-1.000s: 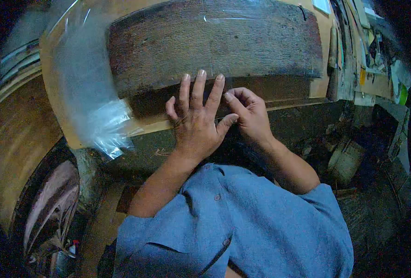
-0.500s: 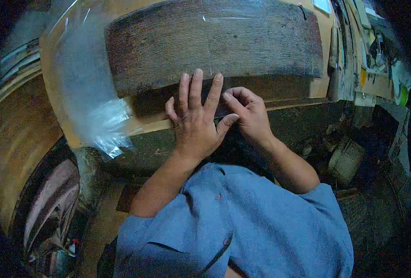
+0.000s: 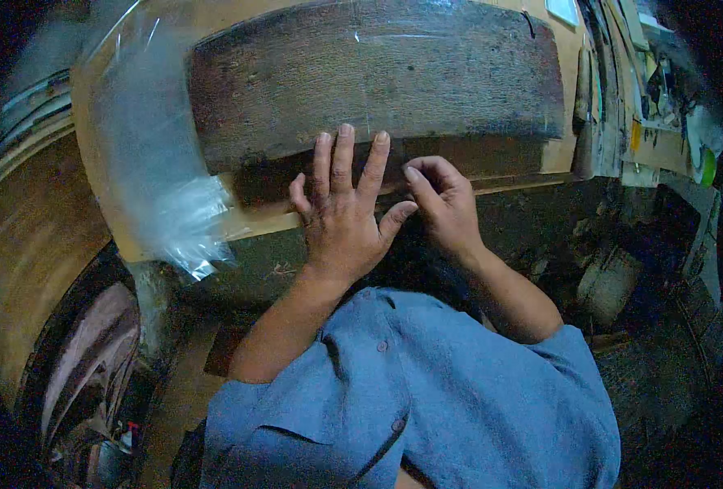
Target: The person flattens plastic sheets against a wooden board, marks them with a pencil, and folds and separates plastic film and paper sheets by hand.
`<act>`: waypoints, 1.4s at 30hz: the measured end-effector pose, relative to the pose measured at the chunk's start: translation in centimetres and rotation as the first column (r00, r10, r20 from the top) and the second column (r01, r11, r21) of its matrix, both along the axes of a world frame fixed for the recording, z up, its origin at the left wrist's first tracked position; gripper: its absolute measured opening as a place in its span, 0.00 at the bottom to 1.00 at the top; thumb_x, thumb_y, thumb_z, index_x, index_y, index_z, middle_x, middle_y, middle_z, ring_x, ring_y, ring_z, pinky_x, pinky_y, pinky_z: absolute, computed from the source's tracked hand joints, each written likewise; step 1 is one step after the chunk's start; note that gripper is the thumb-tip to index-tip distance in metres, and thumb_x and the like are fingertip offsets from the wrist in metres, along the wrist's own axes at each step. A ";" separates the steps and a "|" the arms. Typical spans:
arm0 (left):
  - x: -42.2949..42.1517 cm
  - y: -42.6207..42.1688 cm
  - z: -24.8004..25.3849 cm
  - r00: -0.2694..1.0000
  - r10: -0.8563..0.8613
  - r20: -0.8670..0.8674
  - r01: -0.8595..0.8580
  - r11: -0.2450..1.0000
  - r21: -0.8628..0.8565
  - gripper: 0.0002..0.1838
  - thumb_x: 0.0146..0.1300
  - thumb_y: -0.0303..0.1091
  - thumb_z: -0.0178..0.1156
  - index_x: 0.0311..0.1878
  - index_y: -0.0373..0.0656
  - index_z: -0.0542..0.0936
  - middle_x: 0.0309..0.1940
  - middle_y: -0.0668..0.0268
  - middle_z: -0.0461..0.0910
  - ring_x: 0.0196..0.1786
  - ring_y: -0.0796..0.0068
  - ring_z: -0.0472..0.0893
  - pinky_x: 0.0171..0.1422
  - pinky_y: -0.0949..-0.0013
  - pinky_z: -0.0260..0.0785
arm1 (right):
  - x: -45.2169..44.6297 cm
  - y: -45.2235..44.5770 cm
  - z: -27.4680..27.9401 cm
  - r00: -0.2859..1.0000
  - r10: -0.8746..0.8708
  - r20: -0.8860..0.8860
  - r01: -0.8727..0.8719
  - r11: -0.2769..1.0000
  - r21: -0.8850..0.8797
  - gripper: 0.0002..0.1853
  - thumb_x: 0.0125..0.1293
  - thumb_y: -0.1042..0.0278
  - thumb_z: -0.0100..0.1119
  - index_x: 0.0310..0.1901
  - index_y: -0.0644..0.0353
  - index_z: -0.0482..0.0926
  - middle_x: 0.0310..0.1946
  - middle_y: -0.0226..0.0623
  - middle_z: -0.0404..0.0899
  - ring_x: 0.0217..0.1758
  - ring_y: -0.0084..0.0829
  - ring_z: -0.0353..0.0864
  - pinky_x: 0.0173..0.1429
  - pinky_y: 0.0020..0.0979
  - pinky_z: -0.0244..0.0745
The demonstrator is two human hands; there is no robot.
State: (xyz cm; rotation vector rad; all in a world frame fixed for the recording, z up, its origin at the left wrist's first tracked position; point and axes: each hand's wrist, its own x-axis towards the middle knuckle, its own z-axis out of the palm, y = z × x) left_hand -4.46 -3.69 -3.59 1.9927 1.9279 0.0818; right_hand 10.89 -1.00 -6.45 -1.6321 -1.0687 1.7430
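My left hand (image 3: 341, 216) lies flat with its fingers spread, across a dark brown strip (image 3: 492, 161). Its fingertips reach the lower edge of a large, dark, wrinkle-textured sheet (image 3: 377, 77) that looks like leather. Just right of it, my right hand (image 3: 448, 204) is closed in a pinch, thumb against forefinger, over the same brown strip. Whatever sits between those fingertips is too small or hidden to make out. Beneath the sheet and strip is a tan board (image 3: 101, 179).
Clear plastic film (image 3: 190, 220) covers the board's left side and hangs over its front edge. A black cord-like piece (image 3: 530, 24) lies at the sheet's upper right. Cluttered shelving with a green roll (image 3: 708, 167) stands at right. Dark cloth (image 3: 92, 350) is at lower left.
My right hand has shifted slightly right and away from my left thumb, still pinched. My left hand stays spread in nearly the same place.
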 end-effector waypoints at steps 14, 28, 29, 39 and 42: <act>0.2 -0.1 0.0 1.000 -0.018 -0.024 0.018 1.000 0.006 0.39 0.62 0.64 0.50 0.73 0.59 0.57 0.74 0.58 0.48 0.75 0.54 0.46 0.67 0.38 0.44 | 9.8 17.3 1.3 0.600 -0.320 0.733 -0.373 0.699 0.611 0.16 0.61 0.56 0.61 0.41 0.61 0.79 0.36 0.48 0.82 0.38 0.45 0.83 0.44 0.40 0.77; 0.2 -0.2 -0.3 0.999 0.005 -0.054 -0.002 0.999 0.054 0.39 0.61 0.65 0.50 0.73 0.61 0.59 0.74 0.60 0.50 0.75 0.56 0.49 0.64 0.39 0.47 | 9.5 21.1 0.2 0.429 -0.326 0.842 -0.541 0.654 0.529 0.11 0.64 0.63 0.53 0.38 0.62 0.76 0.34 0.52 0.79 0.40 0.53 0.79 0.44 0.49 0.74; 0.1 -0.2 -0.3 1.000 0.004 -0.030 -0.003 0.999 0.038 0.39 0.60 0.63 0.53 0.73 0.61 0.58 0.74 0.59 0.49 0.75 0.55 0.48 0.65 0.39 0.46 | 10.0 21.4 0.4 0.419 -0.327 0.847 -0.569 0.633 0.526 0.10 0.64 0.64 0.53 0.37 0.62 0.76 0.34 0.51 0.79 0.40 0.52 0.80 0.44 0.47 0.74; 0.1 -0.3 -0.2 0.999 0.021 0.048 -0.021 1.000 0.016 0.40 0.58 0.58 0.58 0.73 0.61 0.58 0.74 0.58 0.48 0.75 0.55 0.47 0.67 0.40 0.43 | 6.1 13.1 4.2 0.925 0.112 0.363 -0.320 0.747 0.583 0.11 0.63 0.80 0.54 0.46 0.63 0.78 0.40 0.37 0.81 0.42 0.28 0.81 0.48 0.27 0.75; -0.1 -0.3 -0.3 0.998 0.018 0.059 -0.019 1.000 0.018 0.40 0.58 0.57 0.58 0.73 0.61 0.57 0.74 0.58 0.48 0.75 0.54 0.47 0.67 0.39 0.43 | 4.0 9.2 3.1 0.891 0.266 0.367 -0.442 0.687 0.576 0.11 0.59 0.82 0.57 0.44 0.63 0.79 0.39 0.35 0.80 0.42 0.29 0.80 0.47 0.29 0.75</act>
